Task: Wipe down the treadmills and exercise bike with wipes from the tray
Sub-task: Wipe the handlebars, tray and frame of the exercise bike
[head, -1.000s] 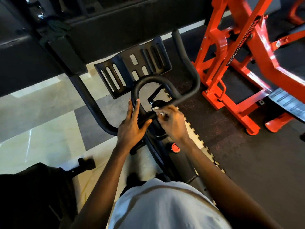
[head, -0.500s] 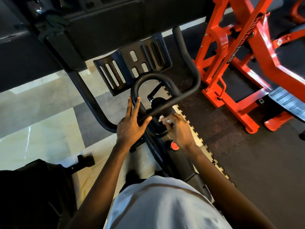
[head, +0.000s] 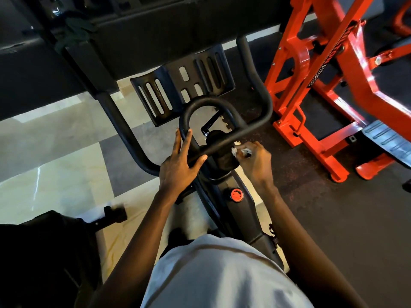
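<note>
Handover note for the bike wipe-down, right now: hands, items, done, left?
Left hand: straight fingers rest on the bike's handlebar, steadying it.
Right hand: pinches a crumpled white wipe at the black stem under the handlebar.
Done: cannot tell which parts are already wiped.
Left: finish the bike, then the treadmills; the wipe tray is not in view.

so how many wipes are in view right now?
1. A crumpled white wipe, pinched in the right hand, beside the exercise bike just below its handlebar. More may be hidden out of frame.
</note>
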A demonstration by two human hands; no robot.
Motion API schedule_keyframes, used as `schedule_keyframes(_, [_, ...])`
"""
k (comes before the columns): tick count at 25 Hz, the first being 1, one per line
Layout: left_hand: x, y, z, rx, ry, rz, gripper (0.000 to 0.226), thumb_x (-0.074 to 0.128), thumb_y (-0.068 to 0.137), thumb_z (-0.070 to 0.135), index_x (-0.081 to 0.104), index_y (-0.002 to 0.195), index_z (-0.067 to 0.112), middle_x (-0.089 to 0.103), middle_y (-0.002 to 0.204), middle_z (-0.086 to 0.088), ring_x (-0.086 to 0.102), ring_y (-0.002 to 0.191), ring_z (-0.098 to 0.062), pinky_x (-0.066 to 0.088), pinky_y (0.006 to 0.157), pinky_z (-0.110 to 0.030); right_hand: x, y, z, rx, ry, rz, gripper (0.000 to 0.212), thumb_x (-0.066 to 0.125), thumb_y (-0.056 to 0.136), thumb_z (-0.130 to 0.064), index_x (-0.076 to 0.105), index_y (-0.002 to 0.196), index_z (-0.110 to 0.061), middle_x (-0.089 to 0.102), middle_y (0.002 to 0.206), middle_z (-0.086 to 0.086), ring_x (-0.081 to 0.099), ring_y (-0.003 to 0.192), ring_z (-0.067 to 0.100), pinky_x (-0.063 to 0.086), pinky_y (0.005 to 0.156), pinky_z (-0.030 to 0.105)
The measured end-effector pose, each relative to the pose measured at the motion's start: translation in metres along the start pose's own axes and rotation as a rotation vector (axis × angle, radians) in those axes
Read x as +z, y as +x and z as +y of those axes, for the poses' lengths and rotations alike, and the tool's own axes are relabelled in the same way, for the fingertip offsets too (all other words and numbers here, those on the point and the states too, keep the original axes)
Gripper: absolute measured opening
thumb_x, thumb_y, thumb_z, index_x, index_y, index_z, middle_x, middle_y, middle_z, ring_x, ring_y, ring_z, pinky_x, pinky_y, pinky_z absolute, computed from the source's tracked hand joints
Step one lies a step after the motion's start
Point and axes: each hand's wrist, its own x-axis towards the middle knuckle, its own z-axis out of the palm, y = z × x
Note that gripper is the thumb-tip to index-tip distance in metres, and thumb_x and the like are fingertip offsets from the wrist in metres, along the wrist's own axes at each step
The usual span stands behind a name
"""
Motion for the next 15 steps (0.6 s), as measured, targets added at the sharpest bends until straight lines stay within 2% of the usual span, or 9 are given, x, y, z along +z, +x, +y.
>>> schedule_keyframes(2, [0.001, 0.001, 0.0, 0.015, 0.022, 0.012, 0.084, 0.052, 0.095, 0.064, 0.012, 0.161, 0.032, 0.008, 0.169, -0.006, 0.07, 0.108, -0.028, 0.057, 0.068, -0.03, -0.003, 0.005, -0.013, -0.047, -0.017, 0.08, 0.015, 0.069, 0.093, -0.013, 0.074, 0.102, -0.023, 0.065, 0.104, -0.005, 0.06, 0.087, -0.007, 0.039, 0.073, 0.0])
schedule_keyframes(4, [0.001, 0.001, -0.002, 0.015, 0.04, 0.016, 0.084, 0.05, 0.094, 0.066, 0.01, 0.161, 0.034, 0.008, 0.169, -0.005, 0.071, 0.106, -0.029, 0.058, 0.068, -0.032, 0.002, 0.017, -0.032, -0.191, -0.061, 0.094, 0.017, 0.067, 0.095, -0.015, 0.074, 0.109, -0.022, 0.064, 0.107, -0.01, 0.059, 0.086, -0.009, 0.04, 0.08, 0.002])
schedule_keyframes(6, [0.002, 0.001, -0.003, 0.005, 0.044, 0.008, 0.084, 0.048, 0.094, 0.068, 0.007, 0.16, 0.037, 0.006, 0.169, -0.003, 0.067, 0.112, -0.031, 0.06, 0.072, -0.04, 0.014, 0.043, -0.045, -0.256, -0.138, -0.079, 0.017, 0.064, 0.096, -0.013, 0.075, 0.108, -0.019, 0.065, 0.11, -0.011, 0.061, 0.09, -0.004, 0.046, 0.087, 0.008])
schedule_keyframes(8, [0.003, 0.001, -0.003, 0.001, 0.036, -0.007, 0.084, 0.046, 0.093, 0.071, 0.005, 0.159, 0.039, 0.005, 0.169, -0.003, 0.06, 0.124, -0.034, 0.059, 0.083, -0.048, 0.024, 0.072, -0.053, -0.232, -0.334, -0.359, 0.018, 0.061, 0.094, -0.01, 0.076, 0.102, -0.016, 0.07, 0.111, -0.003, 0.066, 0.101, 0.01, 0.051, 0.094, 0.026])
schedule_keyframes(9, [0.004, 0.002, -0.003, -0.012, 0.037, -0.019, 0.084, 0.045, 0.093, 0.072, 0.004, 0.159, 0.04, 0.004, 0.169, -0.003, 0.055, 0.13, -0.036, 0.056, 0.091, -0.052, 0.026, 0.083, -0.058, -0.217, -0.431, -0.456, 0.018, 0.06, 0.092, -0.009, 0.075, 0.1, -0.015, 0.071, 0.109, -0.001, 0.066, 0.104, 0.015, 0.051, 0.094, 0.03])
schedule_keyframes(11, [0.005, 0.004, -0.003, -0.036, 0.05, -0.022, 0.083, 0.046, 0.094, 0.069, 0.01, 0.16, 0.036, 0.001, 0.169, -0.004, 0.037, 0.144, -0.037, 0.043, 0.107, -0.054, 0.022, 0.095, -0.064, -0.202, -0.496, -0.543, 0.017, 0.061, 0.091, -0.007, 0.075, 0.099, -0.014, 0.073, 0.105, -0.002, 0.066, 0.104, 0.014, 0.049, 0.093, 0.028])
schedule_keyframes(13, [0.006, 0.004, 0.0, 0.031, 0.056, 0.008, 0.074, 0.052, 0.098, 0.057, 0.022, 0.16, 0.029, -0.003, 0.169, -0.004, 0.019, 0.151, -0.033, 0.026, 0.116, -0.049, 0.009, 0.092, -0.06, -0.222, -0.448, -0.515, 0.022, 0.061, 0.089, -0.002, 0.075, 0.102, -0.012, 0.073, 0.108, -0.001, 0.066, 0.106, 0.014, 0.049, 0.095, 0.027])
schedule_keyframes(15, [0.01, 0.005, 0.009, 0.139, 0.02, 0.017, 0.061, 0.055, 0.101, 0.035, 0.033, 0.157, 0.025, 0.004, 0.169, -0.006, 0.012, 0.154, -0.027, 0.013, 0.121, -0.047, -0.009, 0.083, -0.039, -0.229, -0.38, -0.326, 0.026, 0.06, 0.089, -0.002, 0.074, 0.107, -0.016, 0.071, 0.114, 0.0, 0.065, 0.107, 0.016, 0.052, 0.096, 0.033])
